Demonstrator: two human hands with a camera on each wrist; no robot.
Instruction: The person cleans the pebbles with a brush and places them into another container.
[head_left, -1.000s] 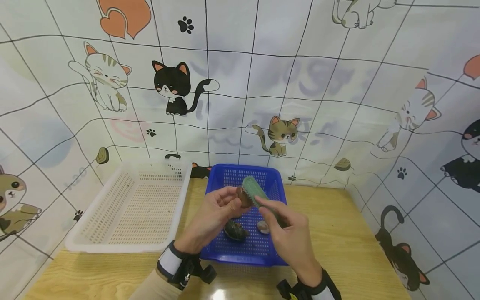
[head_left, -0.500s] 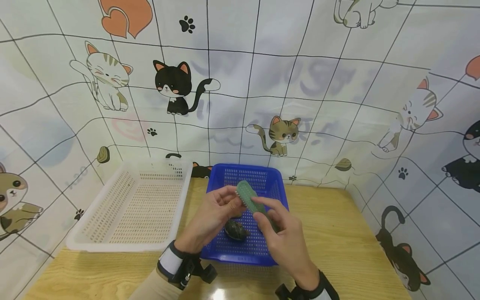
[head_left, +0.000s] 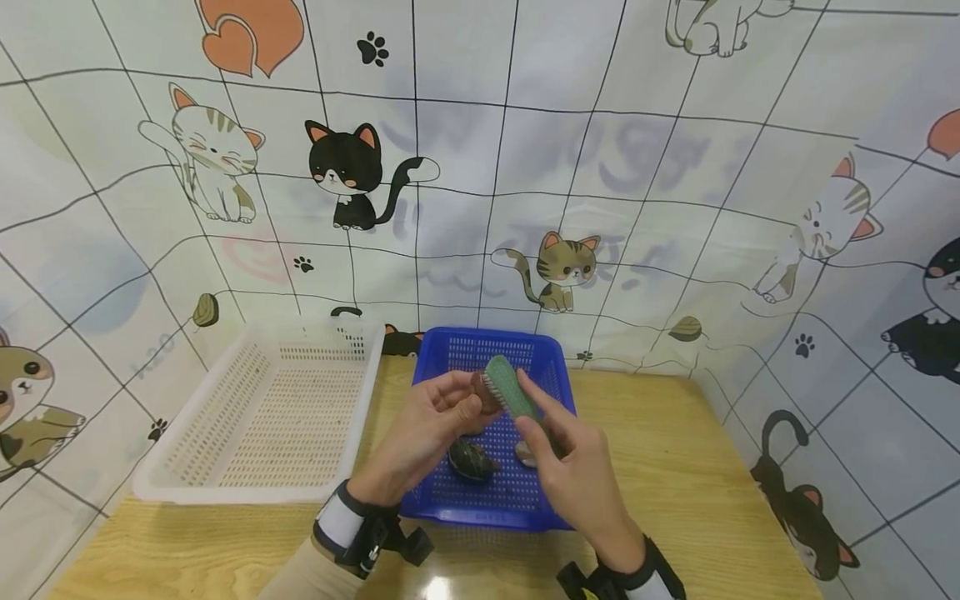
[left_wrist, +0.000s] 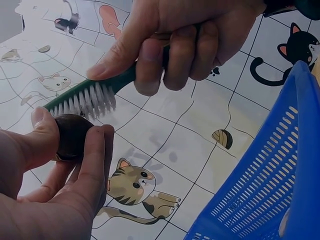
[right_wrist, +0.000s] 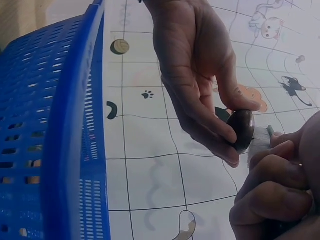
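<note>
Between the thumb and fingers of my left hand (head_left: 414,429) I pinch a smooth, dark brown, rounded shell (left_wrist: 72,137). My right hand (head_left: 585,479) grips a green scrubbing brush (head_left: 512,388) by its handle, the thumb lying along it in the left wrist view. White bristles (left_wrist: 89,102) meet the shell's surface there. Both hands are above a blue perforated basket (head_left: 487,518). Inside that basket rest a dark green shell (head_left: 470,461) and a pale one (head_left: 524,454), partly hidden by my right hand.
A white perforated basket (head_left: 243,493) stands to the left on the wooden table (head_left: 660,467). Behind both baskets rises a cat-patterned sheet (head_left: 457,167), which also covers the sides.
The brush moved down and left across the brown shell, hiding it, then came back up and right, uncovering it. My right hand shifted with it; my left hand stayed nearly still.
</note>
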